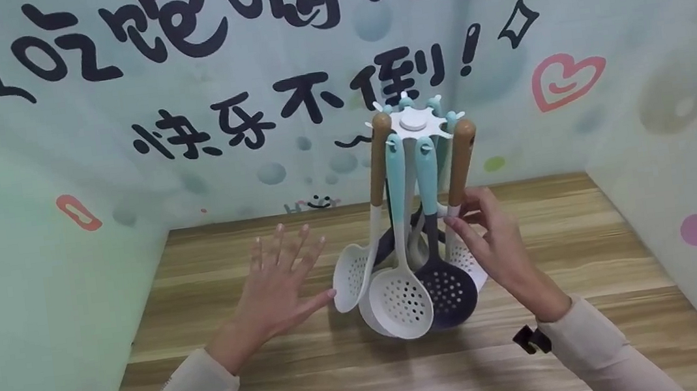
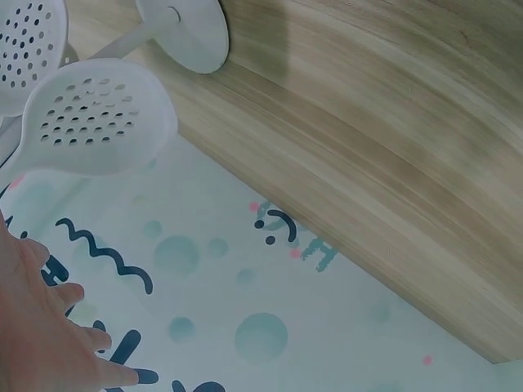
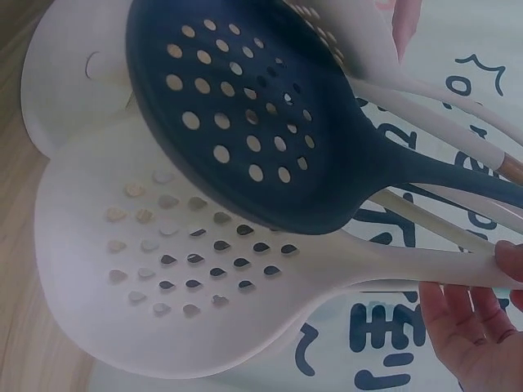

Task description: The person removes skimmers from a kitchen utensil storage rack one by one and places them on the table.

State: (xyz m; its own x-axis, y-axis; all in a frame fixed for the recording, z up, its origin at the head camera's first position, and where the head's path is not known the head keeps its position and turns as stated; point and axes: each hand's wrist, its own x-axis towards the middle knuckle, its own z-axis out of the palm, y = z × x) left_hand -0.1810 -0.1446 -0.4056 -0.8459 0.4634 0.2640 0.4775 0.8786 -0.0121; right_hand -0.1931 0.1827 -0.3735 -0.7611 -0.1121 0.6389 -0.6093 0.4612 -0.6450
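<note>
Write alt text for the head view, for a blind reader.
A person's right hand pinches a brown-handled, white perforated utensil just below its handle, at a stand hung with more utensils. The left hand is spread beside a white perforated ladle on the stand's left. Behind the wooden table is a pale backdrop with large dark lettering.

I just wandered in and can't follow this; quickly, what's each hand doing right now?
Left hand: open, holding nothing.
Right hand: closed, pinching a brown-handled white perforated turner by its neck.
</note>
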